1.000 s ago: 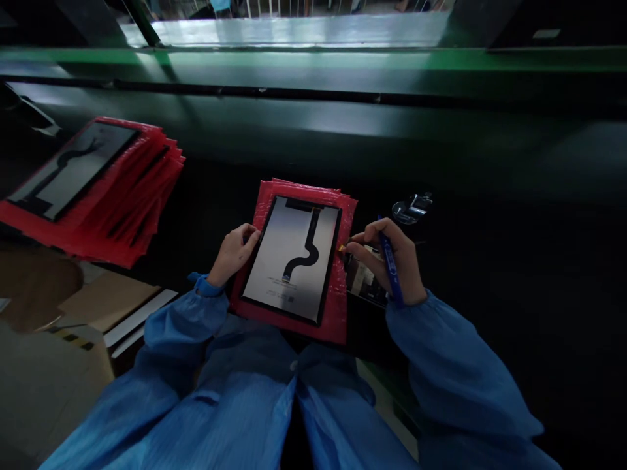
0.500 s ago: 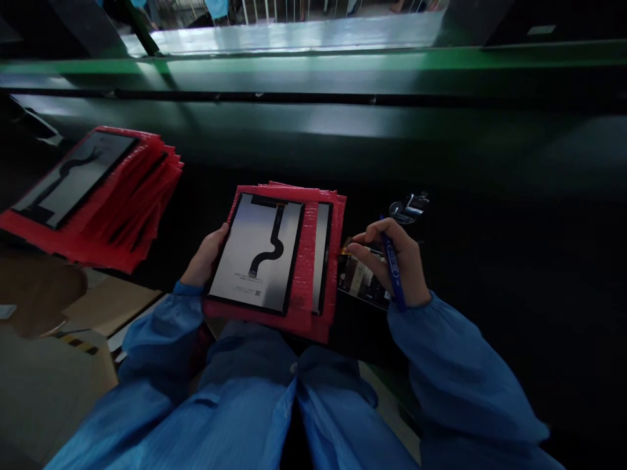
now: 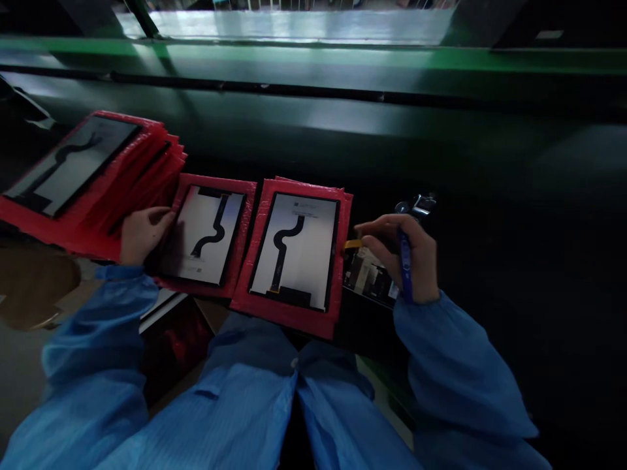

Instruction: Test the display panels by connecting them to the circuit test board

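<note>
My left hand [image 3: 141, 234] grips the left edge of a red foam sheet with a display panel [image 3: 208, 235] on it; a black ribbon cable curves across the panel's pale back. To the right, on more red sheets, lies a second display panel [image 3: 298, 251], turned the other way round. My right hand [image 3: 414, 251] keeps a blue pen [image 3: 405, 264] tucked against the palm and pinches a small yellow strip [image 3: 353, 244] at the fingertips, close to that stack's right edge. Beneath this hand sits a dark circuit board [image 3: 369, 277], partly covered.
A tall, uneven stack of red foam sheets [image 3: 142, 176] with a panel on top stands at the left. Behind my right hand is a shiny metal object [image 3: 420, 205]. A green-edged ledge [image 3: 313, 65] runs along the back. Cardboard [image 3: 73, 297] lies low at the left.
My left hand has carried the top panel and its red sheet left, beside the tall stack. The panel beneath now shows fully. My right hand moved slightly right, still with the pen and yellow strip.
</note>
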`<state>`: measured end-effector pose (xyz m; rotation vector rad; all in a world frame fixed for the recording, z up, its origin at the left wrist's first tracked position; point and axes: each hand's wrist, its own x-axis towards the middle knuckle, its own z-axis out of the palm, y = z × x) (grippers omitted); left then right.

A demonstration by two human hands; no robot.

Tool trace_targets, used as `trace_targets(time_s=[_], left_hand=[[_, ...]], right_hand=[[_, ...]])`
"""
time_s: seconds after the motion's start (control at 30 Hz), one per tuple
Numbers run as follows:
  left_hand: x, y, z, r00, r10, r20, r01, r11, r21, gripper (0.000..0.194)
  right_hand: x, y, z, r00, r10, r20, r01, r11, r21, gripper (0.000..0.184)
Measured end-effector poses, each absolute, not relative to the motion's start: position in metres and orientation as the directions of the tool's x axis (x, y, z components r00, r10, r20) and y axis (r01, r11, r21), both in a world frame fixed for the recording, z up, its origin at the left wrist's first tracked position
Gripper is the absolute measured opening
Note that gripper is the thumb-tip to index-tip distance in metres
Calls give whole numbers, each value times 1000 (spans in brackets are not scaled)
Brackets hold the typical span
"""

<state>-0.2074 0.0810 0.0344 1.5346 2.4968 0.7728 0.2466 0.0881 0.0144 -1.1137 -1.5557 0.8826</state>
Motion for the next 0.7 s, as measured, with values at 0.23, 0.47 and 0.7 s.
trace_targets(time_s=[0.23, 0.47, 0.7], left_hand=[[-83, 25, 97, -50, 953, 300, 938, -59, 341, 34], [-11, 102, 61, 322, 942, 94, 747, -313, 586, 17], [-21, 162, 1, 517, 850, 99, 695, -484, 532, 24]], right_hand=[[211, 24, 47, 296, 848, 440, 297, 356, -886, 34], [148, 13, 9, -162, 987, -9, 246, 32, -969, 32], [125, 24, -17, -93, 996, -15, 342, 18, -939, 39]])
